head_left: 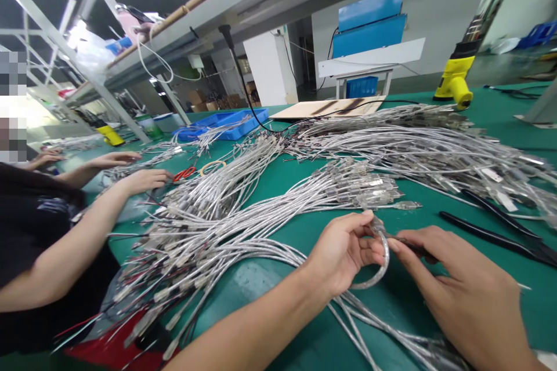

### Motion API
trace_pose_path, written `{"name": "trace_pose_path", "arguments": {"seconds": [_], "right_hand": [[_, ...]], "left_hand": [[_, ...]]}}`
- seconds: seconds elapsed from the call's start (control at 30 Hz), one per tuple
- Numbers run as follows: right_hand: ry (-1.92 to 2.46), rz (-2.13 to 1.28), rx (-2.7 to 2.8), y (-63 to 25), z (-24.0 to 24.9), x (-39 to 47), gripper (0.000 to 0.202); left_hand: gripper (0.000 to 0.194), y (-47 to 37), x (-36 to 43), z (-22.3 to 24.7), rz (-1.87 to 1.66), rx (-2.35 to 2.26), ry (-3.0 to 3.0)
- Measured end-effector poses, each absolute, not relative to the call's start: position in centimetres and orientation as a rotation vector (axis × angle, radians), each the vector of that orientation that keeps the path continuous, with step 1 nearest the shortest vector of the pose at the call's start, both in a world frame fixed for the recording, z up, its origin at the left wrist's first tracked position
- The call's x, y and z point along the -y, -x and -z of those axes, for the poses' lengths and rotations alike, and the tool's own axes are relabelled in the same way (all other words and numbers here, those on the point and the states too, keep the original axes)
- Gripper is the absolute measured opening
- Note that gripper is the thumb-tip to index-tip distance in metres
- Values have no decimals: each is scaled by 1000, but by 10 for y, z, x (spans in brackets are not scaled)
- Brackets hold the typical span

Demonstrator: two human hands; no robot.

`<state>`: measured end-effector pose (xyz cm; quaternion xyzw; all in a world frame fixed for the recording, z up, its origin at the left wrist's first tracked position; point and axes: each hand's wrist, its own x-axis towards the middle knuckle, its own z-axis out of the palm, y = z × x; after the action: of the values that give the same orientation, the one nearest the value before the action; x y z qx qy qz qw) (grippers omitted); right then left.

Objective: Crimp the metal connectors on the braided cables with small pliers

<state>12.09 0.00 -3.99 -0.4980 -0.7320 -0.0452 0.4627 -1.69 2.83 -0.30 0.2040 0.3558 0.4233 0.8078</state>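
My left hand [348, 252] pinches a clear-sheathed silver cable [383, 264] near its plug end, and the cable bends down in a loop beside the fingers. Close on its right, my right hand [461, 278] is closed with thumb and index finger on a thin dark item [407, 242], whose kind I cannot make out; its tip points at the cable. Under my wrists more cables [383, 330] run across the green table. A bundle of silver cables [278, 208] with plugs lies just beyond my left hand.
Black-handled pliers [487, 232] lie to the right. A big cable pile [413, 139] spreads behind, with a yellow tool [455, 78], a wooden board [331, 107] and a blue tray [230, 124] at the back. A co-worker's hand [148, 179] is by orange-handled scissors [184, 174] at left.
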Motion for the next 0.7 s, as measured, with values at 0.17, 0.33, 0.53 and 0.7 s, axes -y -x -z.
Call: {"name": "trace_pose_path", "arguments": {"seconds": [0.17, 0.33, 0.53, 0.7], "right_hand": [[1297, 49, 1721, -123, 38, -3, 29], [1234, -37, 1696, -127, 41, -5, 24], [1140, -140, 1766, -126, 46, -2, 18], [1108, -147, 1799, -126, 47, -2, 18]], "left_hand": [[25, 15, -27, 8, -876, -770, -464], [29, 15, -28, 8, -876, -764, -436], [33, 17, -30, 3, -881, -776, -405], [33, 17, -28, 2, -884, -783, -392]]}}
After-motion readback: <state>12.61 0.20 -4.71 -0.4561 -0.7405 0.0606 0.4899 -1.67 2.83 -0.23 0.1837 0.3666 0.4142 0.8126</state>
